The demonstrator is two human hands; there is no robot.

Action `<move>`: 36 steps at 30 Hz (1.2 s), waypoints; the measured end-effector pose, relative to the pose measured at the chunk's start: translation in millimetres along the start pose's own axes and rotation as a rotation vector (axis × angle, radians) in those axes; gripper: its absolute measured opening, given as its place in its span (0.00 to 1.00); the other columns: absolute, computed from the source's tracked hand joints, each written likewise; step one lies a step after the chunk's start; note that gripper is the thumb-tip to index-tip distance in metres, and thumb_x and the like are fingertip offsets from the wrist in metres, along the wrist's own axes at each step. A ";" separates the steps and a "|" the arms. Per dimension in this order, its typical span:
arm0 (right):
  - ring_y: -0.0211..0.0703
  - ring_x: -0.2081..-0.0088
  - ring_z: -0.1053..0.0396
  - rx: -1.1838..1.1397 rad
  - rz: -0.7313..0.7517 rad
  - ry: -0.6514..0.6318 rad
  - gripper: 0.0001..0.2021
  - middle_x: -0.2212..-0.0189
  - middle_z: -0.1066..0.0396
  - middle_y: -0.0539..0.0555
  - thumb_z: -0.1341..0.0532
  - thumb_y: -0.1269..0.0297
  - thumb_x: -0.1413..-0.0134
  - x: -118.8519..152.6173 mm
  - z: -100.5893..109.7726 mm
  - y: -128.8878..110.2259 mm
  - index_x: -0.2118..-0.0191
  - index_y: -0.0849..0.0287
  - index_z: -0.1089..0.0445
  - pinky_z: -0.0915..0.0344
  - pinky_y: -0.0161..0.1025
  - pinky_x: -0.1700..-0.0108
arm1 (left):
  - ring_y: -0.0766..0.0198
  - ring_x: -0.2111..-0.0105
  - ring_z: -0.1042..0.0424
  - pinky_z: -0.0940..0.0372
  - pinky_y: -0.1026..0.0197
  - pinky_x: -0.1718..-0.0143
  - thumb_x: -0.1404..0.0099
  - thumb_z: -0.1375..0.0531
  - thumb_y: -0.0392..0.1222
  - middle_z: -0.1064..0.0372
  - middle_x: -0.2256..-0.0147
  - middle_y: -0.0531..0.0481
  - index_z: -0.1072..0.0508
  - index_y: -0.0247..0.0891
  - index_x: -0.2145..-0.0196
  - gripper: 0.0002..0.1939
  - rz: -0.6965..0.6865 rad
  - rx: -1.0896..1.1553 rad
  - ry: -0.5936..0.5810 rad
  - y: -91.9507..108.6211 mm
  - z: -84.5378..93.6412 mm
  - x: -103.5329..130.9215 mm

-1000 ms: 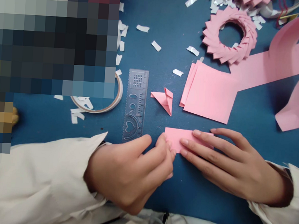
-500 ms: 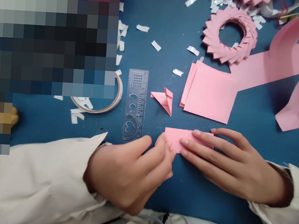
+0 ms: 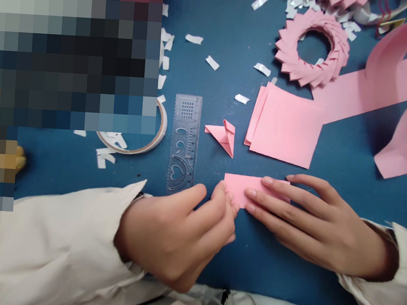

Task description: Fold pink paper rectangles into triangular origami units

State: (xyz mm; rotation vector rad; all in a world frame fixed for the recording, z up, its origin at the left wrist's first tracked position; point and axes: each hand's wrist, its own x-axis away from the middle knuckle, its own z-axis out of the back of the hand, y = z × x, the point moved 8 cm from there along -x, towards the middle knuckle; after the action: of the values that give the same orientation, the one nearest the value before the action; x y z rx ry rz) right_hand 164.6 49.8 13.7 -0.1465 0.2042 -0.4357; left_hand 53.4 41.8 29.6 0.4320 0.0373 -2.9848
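From where I'm standing, the folded paper (image 3: 242,187) lies on the blue table (image 3: 278,286) right between the two hands. The left hand (image 3: 179,234) has its fingertips bunched together, clamped on the paper's 9 o'clock end, probably to work a small edge or corner there; what's under those tips I can't tell. The right hand (image 3: 312,223) isn't gripping: its fingers lie long and slightly apart across the 3 o'clock part, apparently pinning it flat so it won't slide.

Looking out from the paper, a small folded piece (image 3: 221,133) sits at 11 o'clock, out of the fingers' way. The ruler (image 3: 187,110) is at 10, near the left hand. The square sheets (image 3: 288,125) are stacked loosely at 1, within easy reach, with the pleated ring (image 3: 289,49) farther out that way.

Compared with half a second ago, hardly anything differs: both hands keep their places, the paper hasn't visibly shifted, and the pieces around it look unmoved.
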 end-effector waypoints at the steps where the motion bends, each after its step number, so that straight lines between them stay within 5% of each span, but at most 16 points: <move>1: 0.47 0.43 0.43 0.000 -0.001 -0.003 0.16 0.43 0.44 0.54 0.49 0.70 0.41 0.0 -0.3 0.1 0.48 0.61 0.37 0.41 0.50 0.46 | 0.49 0.59 0.30 0.38 0.57 0.75 0.38 0.44 0.39 0.30 0.59 0.39 0.28 0.26 0.60 0.13 -0.004 -0.005 0.002 0.0 0.4 0.0; 18: 0.47 0.46 0.40 -0.022 -0.038 0.039 0.15 0.47 0.37 0.54 0.43 0.65 0.44 -3.3 3.5 0.6 0.51 0.61 0.35 0.39 0.50 0.48 | 0.48 0.58 0.30 0.38 0.57 0.75 0.38 0.45 0.37 0.29 0.59 0.40 0.28 0.24 0.59 0.13 0.050 0.046 -0.022 -1.8 0.4 -2.1; 27: 0.39 0.52 0.34 -0.138 -0.141 0.107 0.05 0.59 0.28 0.53 0.43 0.71 0.44 6.6 17.5 0.1 0.69 0.62 0.31 0.40 0.44 0.47 | 0.48 0.58 0.31 0.38 0.56 0.73 0.37 0.45 0.37 0.30 0.58 0.40 0.29 0.24 0.58 0.14 0.040 0.031 -0.004 -1.4 0.4 0.1; 36: 0.42 0.58 0.30 -0.119 -0.168 0.155 0.04 0.63 0.27 0.55 0.42 0.75 0.47 6.9 20.5 0.6 0.72 0.66 0.33 0.35 0.44 0.53 | 0.50 0.57 0.31 0.37 0.56 0.71 0.37 0.45 0.36 0.29 0.59 0.40 0.29 0.24 0.59 0.12 0.080 0.050 0.033 -0.7 1.4 -0.5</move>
State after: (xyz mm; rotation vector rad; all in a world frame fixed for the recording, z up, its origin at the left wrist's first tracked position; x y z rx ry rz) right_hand 175.6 49.3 32.4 -0.2482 0.3722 -0.6032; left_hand 53.3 42.4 31.0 0.4769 -0.0498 -2.9055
